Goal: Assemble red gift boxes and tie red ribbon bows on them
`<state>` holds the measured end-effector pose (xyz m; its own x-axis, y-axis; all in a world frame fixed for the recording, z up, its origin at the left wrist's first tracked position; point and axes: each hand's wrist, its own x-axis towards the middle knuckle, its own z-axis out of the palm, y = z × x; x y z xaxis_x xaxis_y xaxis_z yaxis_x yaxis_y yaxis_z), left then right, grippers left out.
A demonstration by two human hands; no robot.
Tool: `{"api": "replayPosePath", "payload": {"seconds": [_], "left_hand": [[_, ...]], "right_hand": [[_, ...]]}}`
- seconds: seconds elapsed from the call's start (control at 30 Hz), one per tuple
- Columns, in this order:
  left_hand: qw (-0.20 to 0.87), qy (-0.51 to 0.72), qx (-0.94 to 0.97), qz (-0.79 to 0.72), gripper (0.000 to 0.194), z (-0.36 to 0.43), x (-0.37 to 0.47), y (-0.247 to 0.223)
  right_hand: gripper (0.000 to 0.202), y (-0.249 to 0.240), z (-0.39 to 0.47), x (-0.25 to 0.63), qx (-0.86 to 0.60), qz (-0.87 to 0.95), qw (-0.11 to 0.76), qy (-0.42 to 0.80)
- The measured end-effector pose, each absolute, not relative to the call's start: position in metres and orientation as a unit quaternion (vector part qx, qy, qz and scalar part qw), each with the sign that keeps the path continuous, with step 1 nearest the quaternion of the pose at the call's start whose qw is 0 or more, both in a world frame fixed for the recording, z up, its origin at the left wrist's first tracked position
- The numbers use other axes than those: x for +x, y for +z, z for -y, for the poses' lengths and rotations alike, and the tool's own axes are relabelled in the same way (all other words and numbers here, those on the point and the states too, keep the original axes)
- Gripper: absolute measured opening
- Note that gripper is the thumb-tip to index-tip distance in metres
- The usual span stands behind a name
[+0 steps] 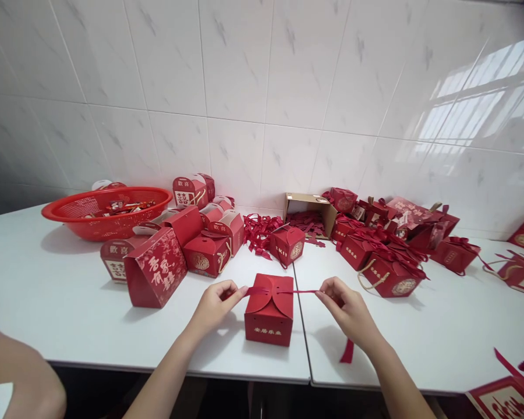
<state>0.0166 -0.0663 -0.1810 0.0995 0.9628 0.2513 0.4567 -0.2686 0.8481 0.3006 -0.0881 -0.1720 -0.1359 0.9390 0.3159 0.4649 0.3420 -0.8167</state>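
Note:
A small red gift box (268, 326) with gold lettering stands upright at the front of the table, its curved top flaps folded together. A dark red ribbon (303, 291) runs through the holes in its top and stretches out to both sides. My left hand (220, 299) pinches the ribbon's left part close to the box. To the right of the box, my right hand (343, 302) pinches the other part between thumb and fingers. A loose ribbon end hangs below my right hand.
Left stands a red plastic basket (109, 218) holding small wrapped pieces. Several red boxes (155, 270) sit beside it. Loose ribbons (262, 233) and an open cardboard box (310, 203) lie behind; ribboned boxes (390, 273) crowd the right. Another person's arm (17, 372) shows at far left.

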Motion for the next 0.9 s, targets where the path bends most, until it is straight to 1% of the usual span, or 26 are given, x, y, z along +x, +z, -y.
{"api": "replayPosePath", "payload": {"seconds": [0.07,0.1,0.13,0.2,0.27,0.3,0.33,0.4,0.47,0.53,0.57,0.63,0.73,0.8,0.9], "left_hand": [[0.283,0.419,0.675,-0.538,0.034,0.065,0.011,-0.181],[0.266,0.425,0.671,-0.546,0.031,0.065,0.01,-0.181],[0.245,0.436,0.663,-0.557,0.028,0.067,0.01,-0.181],[0.184,0.457,0.643,-0.587,0.028,0.074,0.01,-0.181],[0.127,0.433,0.641,-0.621,0.037,0.084,0.012,-0.18],[0.105,0.403,0.652,-0.634,0.044,0.088,0.013,-0.179],[0.089,0.363,0.669,-0.642,0.05,0.093,0.015,-0.178],[0.07,0.29,0.702,-0.646,0.056,0.099,0.017,-0.175],[0.041,0.258,0.708,-0.656,0.05,0.102,0.019,-0.17],[0.025,0.271,0.689,-0.671,0.043,0.104,0.019,-0.164],[0.04,0.287,0.682,-0.671,0.043,0.105,0.019,-0.161],[0.124,0.309,0.681,-0.652,0.046,0.108,0.018,-0.157],[0.24,0.284,0.687,-0.625,0.051,0.113,0.018,-0.159],[0.284,0.299,0.656,-0.632,0.048,0.111,0.018,-0.165],[0.347,0.388,0.576,-0.63,0.033,0.102,0.019,-0.176]], "right_hand": [[0.021,-0.174,0.089,0.308,-0.503,0.739,0.373,0.249],[0.02,-0.176,0.09,0.309,-0.503,0.75,0.363,0.229],[0.018,-0.178,0.092,0.309,-0.509,0.751,0.369,0.2],[0.018,-0.183,0.096,0.304,-0.536,0.726,0.411,0.128],[0.025,-0.186,0.103,0.296,-0.564,0.691,0.442,0.096],[0.031,-0.186,0.106,0.291,-0.573,0.683,0.439,0.114],[0.038,-0.186,0.11,0.286,-0.577,0.683,0.419,0.158],[0.049,-0.185,0.115,0.275,-0.572,0.686,0.351,0.28],[0.055,-0.187,0.116,0.267,-0.565,0.671,0.308,0.369],[0.058,-0.191,0.113,0.262,-0.566,0.643,0.318,0.405],[0.058,-0.194,0.111,0.261,-0.566,0.627,0.335,0.418],[0.061,-0.202,0.105,0.261,-0.559,0.585,0.364,0.462],[0.061,-0.211,0.1,0.259,-0.512,0.484,0.428,0.565],[0.053,-0.213,0.099,0.256,-0.445,0.373,0.505,0.638],[0.031,-0.21,0.098,0.252,-0.325,0.2,0.595,0.707]]}}
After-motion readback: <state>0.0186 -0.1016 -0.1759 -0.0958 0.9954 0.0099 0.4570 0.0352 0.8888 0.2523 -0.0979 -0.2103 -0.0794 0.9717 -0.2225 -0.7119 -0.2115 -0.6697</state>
